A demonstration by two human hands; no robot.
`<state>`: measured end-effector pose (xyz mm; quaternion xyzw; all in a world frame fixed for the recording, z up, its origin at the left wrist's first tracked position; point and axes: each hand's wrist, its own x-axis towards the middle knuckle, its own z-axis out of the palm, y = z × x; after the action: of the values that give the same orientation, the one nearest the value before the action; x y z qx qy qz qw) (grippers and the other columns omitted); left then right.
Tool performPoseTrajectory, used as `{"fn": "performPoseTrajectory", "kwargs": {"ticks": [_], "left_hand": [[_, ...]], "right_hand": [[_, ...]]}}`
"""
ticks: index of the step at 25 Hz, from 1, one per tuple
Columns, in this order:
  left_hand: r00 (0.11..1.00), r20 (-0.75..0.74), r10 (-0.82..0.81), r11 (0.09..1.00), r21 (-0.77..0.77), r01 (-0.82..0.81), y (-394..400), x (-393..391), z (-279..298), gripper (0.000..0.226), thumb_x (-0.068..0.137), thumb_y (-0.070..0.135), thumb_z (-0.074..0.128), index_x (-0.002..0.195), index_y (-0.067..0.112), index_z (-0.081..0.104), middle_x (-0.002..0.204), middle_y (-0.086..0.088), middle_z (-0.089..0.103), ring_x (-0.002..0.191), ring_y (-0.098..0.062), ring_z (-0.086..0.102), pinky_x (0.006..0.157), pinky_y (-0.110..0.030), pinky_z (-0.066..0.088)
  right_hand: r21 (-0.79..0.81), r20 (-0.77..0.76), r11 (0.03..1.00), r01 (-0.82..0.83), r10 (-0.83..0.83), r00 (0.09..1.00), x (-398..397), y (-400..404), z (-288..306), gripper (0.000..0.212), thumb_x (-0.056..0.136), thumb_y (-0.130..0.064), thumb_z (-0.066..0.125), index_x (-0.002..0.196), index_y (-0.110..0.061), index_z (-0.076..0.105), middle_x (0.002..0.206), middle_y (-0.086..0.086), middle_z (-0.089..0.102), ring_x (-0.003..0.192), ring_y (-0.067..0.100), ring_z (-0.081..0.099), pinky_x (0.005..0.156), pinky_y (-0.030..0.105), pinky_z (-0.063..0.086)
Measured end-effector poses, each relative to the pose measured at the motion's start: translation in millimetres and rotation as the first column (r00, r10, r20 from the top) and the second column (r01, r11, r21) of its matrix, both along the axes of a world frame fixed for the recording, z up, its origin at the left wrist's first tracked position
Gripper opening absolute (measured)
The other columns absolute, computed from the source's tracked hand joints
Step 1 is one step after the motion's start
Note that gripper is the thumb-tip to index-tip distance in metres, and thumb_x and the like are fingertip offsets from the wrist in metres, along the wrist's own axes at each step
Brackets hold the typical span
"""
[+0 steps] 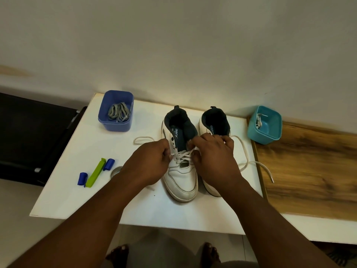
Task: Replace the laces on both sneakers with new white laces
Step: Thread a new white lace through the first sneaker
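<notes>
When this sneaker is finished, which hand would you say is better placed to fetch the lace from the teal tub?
Probably the right hand: the teal tub holding the white lace sits on its side, past the right sneaker. The left hand would have to cross both shoes.

The 2 sneakers point(180, 182) at the centre of the frame look like smooth white leather or imitation leather with a dull sheen, lined in dark matt cloth at the collar. The white lace point(243, 151) is woven cord, matt. Upper left, the blue tub point(116, 122) is smooth plastic holding flat grey cloth laces point(118, 112); at right the teal tub point(270, 130) is glossier plastic. The table point(77, 200) is smooth matt white board; the surface point(309, 171) at right shows brown wood grain with a slight sheen. The green clip point(94, 174) at left is shiny plastic.
</notes>
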<state>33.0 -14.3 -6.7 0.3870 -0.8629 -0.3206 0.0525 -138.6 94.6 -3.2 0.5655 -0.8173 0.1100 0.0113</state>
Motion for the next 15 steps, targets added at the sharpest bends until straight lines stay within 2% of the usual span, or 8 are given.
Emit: {"fn": "performPoseTrajectory", "kwargs": {"ticks": [3,5,7,9,10,12,14,15], "left_hand": [[0.999,-0.017,0.028,0.999,0.037,-0.028,0.7,0.5,4.6,0.004,0.099,0.032,0.057,0.098,0.027,0.056,0.081,0.007,0.064,0.076,-0.013,0.060,0.067,-0.029,0.047],[0.986,-0.122,0.117,0.977,0.191,-0.092,1.2,-1.2,14.4,0.008,0.100,0.027,0.057,0.107,0.030,0.058,0.077,0.005,0.068,0.071,-0.012,0.066,0.067,-0.027,0.051],[0.909,-0.319,0.267,0.865,0.495,-0.081,4.6,-3.6,33.3,0.014,0.102,0.019,0.055,0.113,0.025,0.061,0.071,0.001,0.070,0.067,-0.014,0.070,0.068,-0.027,0.057],[0.762,-0.464,0.452,0.655,0.752,0.069,9.4,-5.3,53.8,0.021,0.105,0.014,0.047,0.117,0.018,0.064,0.081,-0.006,0.072,0.077,-0.020,0.072,0.073,-0.030,0.060],[0.687,-0.500,0.528,0.569,0.808,0.151,10.3,-5.8,60.3,0.025,0.107,0.013,0.042,0.118,0.016,0.064,0.091,-0.008,0.074,0.084,-0.021,0.072,0.076,-0.032,0.061],[0.545,-0.535,0.645,0.461,0.842,0.281,8.6,-5.4,64.1,0.031,0.107,0.012,0.035,0.121,0.015,0.063,0.113,-0.011,0.074,0.097,-0.022,0.072,0.082,-0.034,0.060],[0.418,-0.519,0.746,0.374,0.845,0.383,7.2,-4.9,62.2,0.034,0.107,0.010,0.033,0.127,0.012,0.060,0.126,-0.013,0.069,0.112,-0.023,0.069,0.092,-0.034,0.059],[0.373,-0.492,0.787,0.328,0.845,0.423,7.3,-5.2,62.0,0.035,0.106,0.008,0.033,0.130,0.010,0.059,0.129,-0.013,0.068,0.118,-0.025,0.067,0.096,-0.035,0.057]], "right_hand": [[0.023,0.021,0.999,0.049,-0.050,0.999,3.6,-0.2,3.3,0.019,0.092,-0.023,0.059,0.106,-0.034,0.065,0.108,-0.008,0.066,0.110,0.020,0.058,0.111,0.041,0.020],[0.042,0.071,0.996,0.076,-0.079,0.994,7.6,-0.8,6.3,0.025,0.094,-0.023,0.059,0.115,-0.033,0.066,0.113,-0.006,0.063,0.114,0.020,0.055,0.110,0.043,0.022],[0.007,0.165,0.999,0.052,-0.052,0.985,14.6,-0.7,12.8,0.030,0.092,-0.023,0.062,0.120,-0.033,0.064,0.110,-0.005,0.060,0.108,0.019,0.056,0.104,0.042,0.034],[-0.104,0.369,0.994,0.025,0.015,0.930,24.2,0.1,20.8,0.017,0.092,-0.023,0.063,0.108,-0.028,0.062,0.094,-0.006,0.060,0.089,0.016,0.058,0.082,0.041,0.050],[-0.149,0.536,0.988,0.036,0.050,0.843,27.0,0.6,25.4,0.006,0.093,-0.023,0.061,0.099,-0.024,0.062,0.084,-0.004,0.061,0.078,0.015,0.059,0.071,0.042,0.052],[-0.159,0.817,0.985,0.065,0.094,0.569,33.1,0.2,35.8,0.017,0.097,-0.027,0.055,0.085,-0.020,0.063,0.073,0.002,0.061,0.067,0.015,0.056,0.063,0.044,0.049],[-0.093,0.908,0.993,-0.066,0.112,0.405,38.1,2.5,39.4,0.024,0.100,-0.033,0.054,0.083,-0.020,0.066,0.075,0.003,0.063,0.070,0.013,0.057,0.066,0.040,0.048],[-0.058,0.913,0.983,-0.176,0.124,0.389,41.1,4.0,39.3,0.021,0.101,-0.032,0.058,0.087,-0.020,0.068,0.077,0.004,0.064,0.072,0.013,0.058,0.069,0.037,0.049]]}}
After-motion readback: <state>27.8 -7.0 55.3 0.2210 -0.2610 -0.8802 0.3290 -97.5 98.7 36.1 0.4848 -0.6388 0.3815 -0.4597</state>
